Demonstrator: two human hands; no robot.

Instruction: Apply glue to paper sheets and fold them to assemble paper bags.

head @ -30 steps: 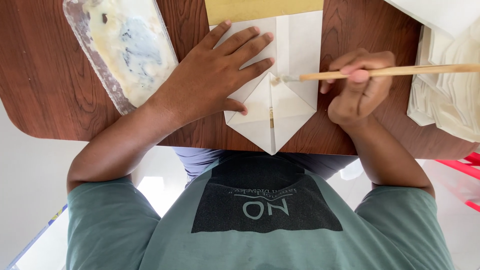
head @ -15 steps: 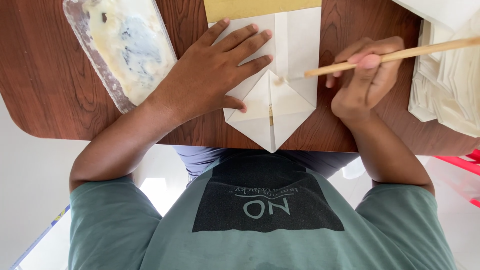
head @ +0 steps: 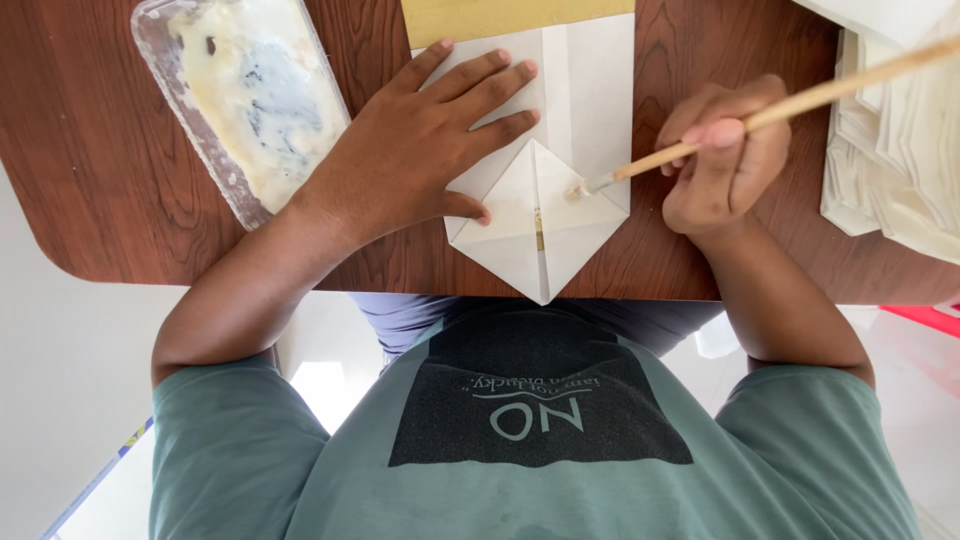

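Pressing flat, the left hand (head: 415, 160) lay palm-down with fingers spread on the white folded paper (head: 560, 160), gripping nothing. Paper sat at the near edge of the brown wood-grain tabletop (head: 90, 150), its lower end folded to a point overhanging that edge, triangular flaps meeting at a center crease. The right hand (head: 725, 165) was clenched around a thin wooden brush (head: 790, 105), pale bristle tip touching the right flap just beside the crease. A clear oblong plastic tray (head: 170, 80) smeared with whitish paste lay left of the left hand. A stack of white sheets (head: 900, 140) sat at far right. A tan strip (head: 510, 15) lay above the paper.
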